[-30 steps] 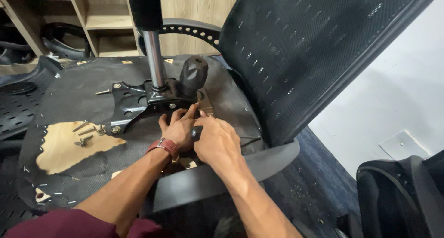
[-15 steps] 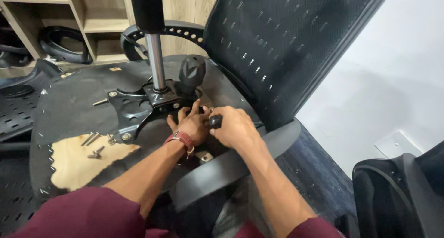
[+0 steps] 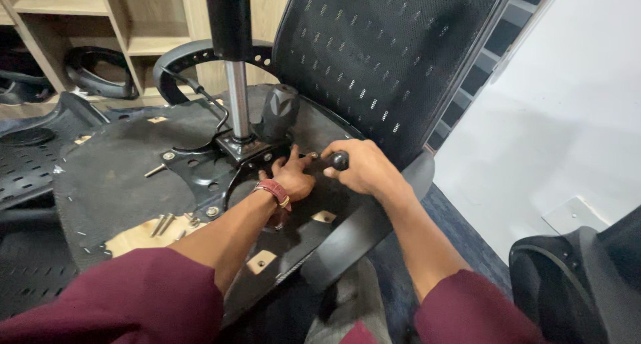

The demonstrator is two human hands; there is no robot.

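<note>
A chair is turned upside down, and its metal plate (image 3: 200, 167) is seen on the seat bottom (image 3: 113, 177). A tool with a black round handle (image 3: 338, 160) is gripped by the closed right hand (image 3: 364, 170), just right of the plate. The tool's long side is pointed left toward the plate, where the left hand (image 3: 290, 177) is laid open and flat. The tool tip is hidden between the hands. Loose screws (image 3: 163, 224) are left below the plate.
</note>
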